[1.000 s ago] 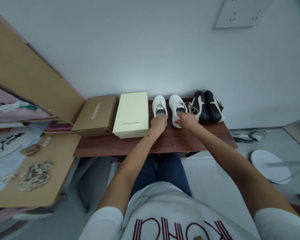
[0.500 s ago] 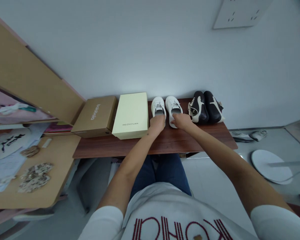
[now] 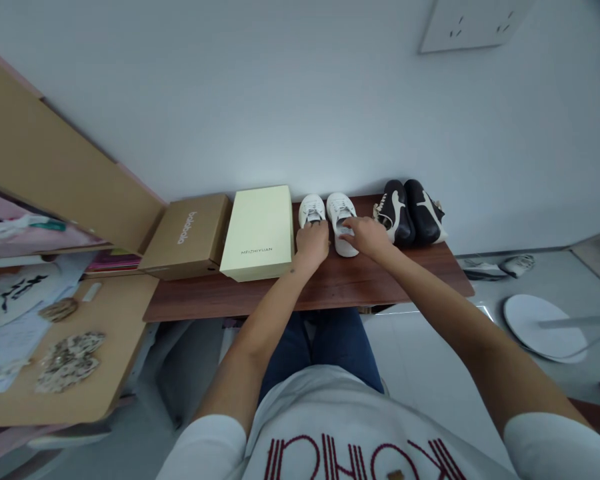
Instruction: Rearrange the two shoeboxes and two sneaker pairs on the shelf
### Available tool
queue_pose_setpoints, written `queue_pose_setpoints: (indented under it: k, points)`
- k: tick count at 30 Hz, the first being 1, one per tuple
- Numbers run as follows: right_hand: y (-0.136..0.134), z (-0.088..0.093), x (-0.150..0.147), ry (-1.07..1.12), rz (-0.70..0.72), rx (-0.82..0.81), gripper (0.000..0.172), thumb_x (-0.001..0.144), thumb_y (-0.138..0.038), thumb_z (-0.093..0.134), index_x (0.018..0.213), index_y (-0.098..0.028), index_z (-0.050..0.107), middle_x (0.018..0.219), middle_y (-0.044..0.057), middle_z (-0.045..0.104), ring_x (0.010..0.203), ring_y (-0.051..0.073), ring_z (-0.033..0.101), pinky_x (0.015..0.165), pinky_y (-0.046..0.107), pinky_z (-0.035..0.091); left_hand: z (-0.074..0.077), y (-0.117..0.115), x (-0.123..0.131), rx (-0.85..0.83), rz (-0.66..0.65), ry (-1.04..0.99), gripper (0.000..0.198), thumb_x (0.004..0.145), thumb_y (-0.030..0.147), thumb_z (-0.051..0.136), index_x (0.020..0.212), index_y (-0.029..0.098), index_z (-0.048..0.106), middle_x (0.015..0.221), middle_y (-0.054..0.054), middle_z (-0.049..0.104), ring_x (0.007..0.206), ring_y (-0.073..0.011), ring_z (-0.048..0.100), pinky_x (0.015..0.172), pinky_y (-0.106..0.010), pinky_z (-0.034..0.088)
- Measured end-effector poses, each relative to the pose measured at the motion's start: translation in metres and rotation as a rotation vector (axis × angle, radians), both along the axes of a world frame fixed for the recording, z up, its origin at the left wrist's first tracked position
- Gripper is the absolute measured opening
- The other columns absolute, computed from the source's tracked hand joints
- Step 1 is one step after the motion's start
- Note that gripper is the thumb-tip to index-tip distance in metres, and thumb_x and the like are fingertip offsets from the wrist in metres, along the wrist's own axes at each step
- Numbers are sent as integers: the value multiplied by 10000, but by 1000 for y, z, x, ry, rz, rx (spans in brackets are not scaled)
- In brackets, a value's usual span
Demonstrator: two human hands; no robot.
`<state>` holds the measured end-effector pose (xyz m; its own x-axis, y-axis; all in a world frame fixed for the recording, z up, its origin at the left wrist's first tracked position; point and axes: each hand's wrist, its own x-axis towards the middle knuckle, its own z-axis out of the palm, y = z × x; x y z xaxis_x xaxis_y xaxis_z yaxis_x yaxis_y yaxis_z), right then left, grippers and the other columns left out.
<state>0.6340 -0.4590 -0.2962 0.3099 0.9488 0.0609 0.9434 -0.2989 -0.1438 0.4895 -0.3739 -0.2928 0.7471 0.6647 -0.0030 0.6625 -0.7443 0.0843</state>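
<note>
A pair of white sneakers stands side by side on a dark red-brown wooden bench top, toes toward the wall. My left hand is closed over the heel end of the left white sneaker and hides most of its opening. At the right white sneaker, my right hand holds the side of the collar, fingertips bent over the opening, while the heel stays visible. Just right of that hand sits a pair of black sneakers with cream stripes, the two shoes close together.
On the bench, a pale yellow shoebox and a brown shoebox stand to the left. A desk with papers and hair ties adjoins there. A round white stand base rests on the floor at right.
The right white sneaker has turned straighter, its heel now more exposed. My right hand has shifted slightly up along its side. My left hand stays at the left sneaker's heel.
</note>
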Motion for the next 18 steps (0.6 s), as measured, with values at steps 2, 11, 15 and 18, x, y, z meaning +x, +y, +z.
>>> queue_pose_setpoints:
  k: [2,11,15,18]
  points:
    - [-7,11,10,21,-32,101,283,962,-367,575,1178,-223,687,1180,108,741,1072,281,668,800,332,480,8,-6,5,41,-27,-65,402,947,273,587,1314,113,546,1223,-196,685,1250,-350,574,980,-442,494]
    - [-55,29,81,96,-243,350,274,919,-381,598,1101,-216,718,1019,82,765,942,266,695,826,369,491,8,-44,64,-121,-189,-379,454,943,232,604,1383,164,513,1249,-145,680,1189,-296,609,1011,-411,461]
    - [-78,10,126,194,-307,351,348,878,-387,650,1153,-180,702,1114,109,740,1004,268,685,932,401,506,-24,-55,100,-348,-208,-482,507,895,226,671,1369,133,517,1297,-172,648,1207,-274,611,1037,-383,448]
    - [-94,-8,162,272,-485,303,535,794,-406,755,1239,-122,663,1238,180,681,1153,311,639,1025,434,486,-48,-61,125,-529,-87,-512,612,841,304,749,1364,89,515,1359,-224,604,1272,-300,579,1043,-380,443]
